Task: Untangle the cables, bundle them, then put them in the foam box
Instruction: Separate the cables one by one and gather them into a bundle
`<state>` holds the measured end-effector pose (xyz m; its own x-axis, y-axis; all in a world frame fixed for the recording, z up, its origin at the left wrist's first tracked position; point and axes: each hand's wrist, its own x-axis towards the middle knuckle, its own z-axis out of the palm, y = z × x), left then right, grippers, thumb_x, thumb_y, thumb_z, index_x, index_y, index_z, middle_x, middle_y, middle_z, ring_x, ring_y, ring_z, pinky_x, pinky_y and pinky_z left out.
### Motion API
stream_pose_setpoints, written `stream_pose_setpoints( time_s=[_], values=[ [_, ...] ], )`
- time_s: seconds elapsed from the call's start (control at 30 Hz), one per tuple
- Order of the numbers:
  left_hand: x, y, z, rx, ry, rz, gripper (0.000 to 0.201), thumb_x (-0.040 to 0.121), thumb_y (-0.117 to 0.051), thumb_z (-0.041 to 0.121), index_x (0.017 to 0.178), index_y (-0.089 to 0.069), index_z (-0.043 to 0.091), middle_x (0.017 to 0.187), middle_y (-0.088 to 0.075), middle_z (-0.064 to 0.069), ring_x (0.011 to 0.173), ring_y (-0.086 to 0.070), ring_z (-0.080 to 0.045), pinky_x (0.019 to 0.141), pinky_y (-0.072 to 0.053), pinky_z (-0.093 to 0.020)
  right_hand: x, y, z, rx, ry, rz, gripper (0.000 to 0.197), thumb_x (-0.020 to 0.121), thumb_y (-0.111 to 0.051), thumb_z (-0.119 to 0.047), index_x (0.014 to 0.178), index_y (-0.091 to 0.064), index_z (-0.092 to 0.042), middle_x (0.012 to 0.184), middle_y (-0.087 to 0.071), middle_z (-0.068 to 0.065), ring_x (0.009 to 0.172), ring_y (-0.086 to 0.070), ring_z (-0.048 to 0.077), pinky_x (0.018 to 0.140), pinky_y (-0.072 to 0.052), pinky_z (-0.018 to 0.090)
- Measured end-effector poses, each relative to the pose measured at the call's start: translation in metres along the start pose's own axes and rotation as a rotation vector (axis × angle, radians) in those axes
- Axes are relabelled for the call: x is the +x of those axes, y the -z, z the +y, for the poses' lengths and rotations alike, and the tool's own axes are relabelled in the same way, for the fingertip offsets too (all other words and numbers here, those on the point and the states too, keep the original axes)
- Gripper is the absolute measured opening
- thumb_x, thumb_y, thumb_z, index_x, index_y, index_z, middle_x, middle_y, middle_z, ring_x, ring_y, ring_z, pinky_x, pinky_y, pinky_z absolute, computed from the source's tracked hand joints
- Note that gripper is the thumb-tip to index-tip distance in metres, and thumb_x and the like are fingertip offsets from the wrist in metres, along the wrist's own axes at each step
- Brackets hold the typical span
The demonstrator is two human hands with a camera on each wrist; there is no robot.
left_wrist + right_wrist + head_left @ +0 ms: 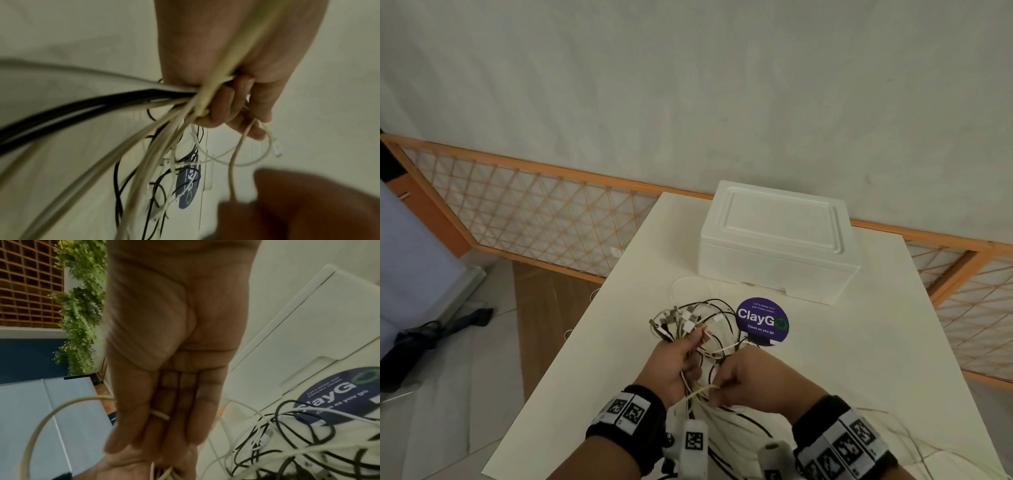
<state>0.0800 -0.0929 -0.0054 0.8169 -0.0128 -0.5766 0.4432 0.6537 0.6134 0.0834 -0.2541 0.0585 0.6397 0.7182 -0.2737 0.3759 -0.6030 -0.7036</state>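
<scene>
A tangle of white and black cables (698,322) lies on the white table (859,359) in front of me, with several plug ends fanned out at its far side. My left hand (688,356) grips a bunch of these cables in its curled fingers (224,104). My right hand (717,389) sits just right of it and pinches one white cable (41,423), which loops off to the side and passes between the fingers (164,402). The white foam box (777,236) stands beyond the tangle with its lid on.
A round purple sticker (762,322) is on the table between the tangle and the box. Thin cable ends trail toward the table's right near edge (911,438). An orange lattice fence (534,212) runs behind the table. Dark items lie on the floor at left (431,339).
</scene>
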Motion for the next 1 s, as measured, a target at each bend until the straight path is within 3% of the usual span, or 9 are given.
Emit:
stream_pose_setpoints(
  time_s=[0.1, 0.17, 0.27, 0.4, 0.53, 0.67, 0.77, 0.83, 1.0],
  values=[
    [0.003, 0.002, 0.008, -0.048, -0.088, 0.04, 0.016, 0.085, -0.064, 0.018, 0.092, -0.067, 0.003, 0.074, -0.066, -0.001, 0.037, -0.024, -0.006, 0.037, -0.024, -0.017, -0.007, 0.003, 0.003, 0.089, -0.171, -0.064, 0.01, 0.082, -0.068, -0.019, 0.079, -0.073, -0.011, 0.064, -0.064, -0.004, 0.051, -0.058, 0.005, 0.056, -0.049, 0.014],
    [0.007, 0.006, 0.015, -0.061, -0.12, 0.081, 0.015, 0.089, -0.061, 0.017, 0.092, -0.066, 0.004, 0.079, -0.069, -0.002, 0.037, -0.024, -0.006, 0.037, -0.024, -0.018, -0.01, 0.008, 0.01, 0.007, -0.292, -0.025, 0.012, 0.083, -0.066, -0.022, 0.076, -0.07, -0.013, 0.068, -0.064, 0.001, 0.047, -0.056, 0.004, 0.051, -0.049, 0.018],
    [0.01, 0.013, 0.024, -0.091, -0.169, 0.132, 0.016, 0.094, -0.057, 0.018, 0.093, -0.067, 0.005, 0.087, -0.073, -0.003, 0.037, -0.022, -0.007, 0.037, -0.025, -0.018, -0.021, 0.015, 0.028, -0.227, -0.512, -0.116, 0.017, 0.082, -0.068, -0.031, 0.08, -0.065, -0.014, 0.061, -0.056, -0.004, 0.037, -0.049, 0.002, 0.049, -0.045, 0.019],
    [0.013, 0.019, 0.022, -0.089, -0.173, 0.177, 0.019, 0.097, -0.053, 0.019, 0.096, -0.066, 0.006, 0.085, -0.073, -0.002, 0.037, -0.021, -0.007, 0.038, -0.024, -0.018, -0.03, 0.02, 0.048, -0.225, -0.732, -0.195, 0.022, 0.076, -0.074, -0.028, 0.083, -0.062, -0.01, 0.059, -0.056, -0.001, 0.047, -0.053, 0.012, 0.053, -0.051, 0.024],
    [0.01, 0.016, 0.013, -0.047, -0.148, 0.217, 0.018, 0.095, -0.056, 0.02, 0.096, -0.067, 0.005, 0.089, -0.075, -0.003, 0.04, -0.022, -0.008, 0.042, -0.024, -0.021, -0.035, 0.029, 0.04, -0.009, -0.446, -0.235, 0.055, 0.073, -0.073, -0.013, 0.123, -0.055, -0.026, 0.089, -0.058, -0.013, 0.06, -0.052, -0.002, 0.05, -0.041, 0.011],
    [0.006, 0.008, 0.006, -0.024, -0.123, 0.208, 0.016, 0.093, -0.059, 0.018, 0.093, -0.069, 0.005, 0.093, -0.075, -0.006, 0.04, -0.023, -0.008, 0.041, -0.025, -0.02, -0.012, 0.025, 0.022, 0.264, -0.217, 0.299, 0.037, 0.073, -0.054, -0.006, 0.096, -0.064, -0.034, 0.054, -0.051, -0.014, 0.053, -0.045, 0.011, 0.062, -0.045, 0.034],
    [0.002, -0.001, -0.001, -0.004, -0.078, 0.197, 0.017, 0.092, -0.062, 0.018, 0.092, -0.071, 0.003, 0.08, -0.069, -0.006, 0.037, -0.027, -0.008, 0.041, -0.026, -0.022, 0.018, 0.004, 0.004, -0.11, -0.121, 0.301, 0.022, 0.092, -0.053, -0.022, 0.11, -0.064, -0.029, 0.096, -0.064, -0.012, 0.087, -0.06, 0.011, 0.082, -0.049, 0.032],
    [0.001, -0.005, -0.005, 0.001, -0.053, 0.202, 0.018, 0.09, -0.064, 0.018, 0.091, -0.072, 0.002, 0.07, -0.057, -0.006, 0.034, -0.03, -0.008, 0.042, -0.026, -0.022, 0.034, -0.008, 0.001, -0.333, -0.146, 0.302, 0.029, 0.095, -0.047, -0.03, 0.123, -0.055, -0.028, 0.114, -0.061, -0.002, 0.102, -0.059, 0.018, 0.084, -0.048, 0.032],
    [0.0, -0.002, -0.005, -0.024, -0.049, 0.222, 0.016, 0.091, -0.061, 0.016, 0.087, -0.07, 0.003, 0.058, -0.057, -0.001, 0.034, -0.028, -0.007, 0.04, -0.024, -0.021, 0.041, -0.007, -0.003, -0.53, -0.177, 0.229, 0.023, 0.098, -0.04, -0.023, 0.109, -0.056, -0.012, 0.104, -0.063, 0.009, 0.095, -0.06, 0.026, 0.069, -0.038, 0.029]
  ],
)
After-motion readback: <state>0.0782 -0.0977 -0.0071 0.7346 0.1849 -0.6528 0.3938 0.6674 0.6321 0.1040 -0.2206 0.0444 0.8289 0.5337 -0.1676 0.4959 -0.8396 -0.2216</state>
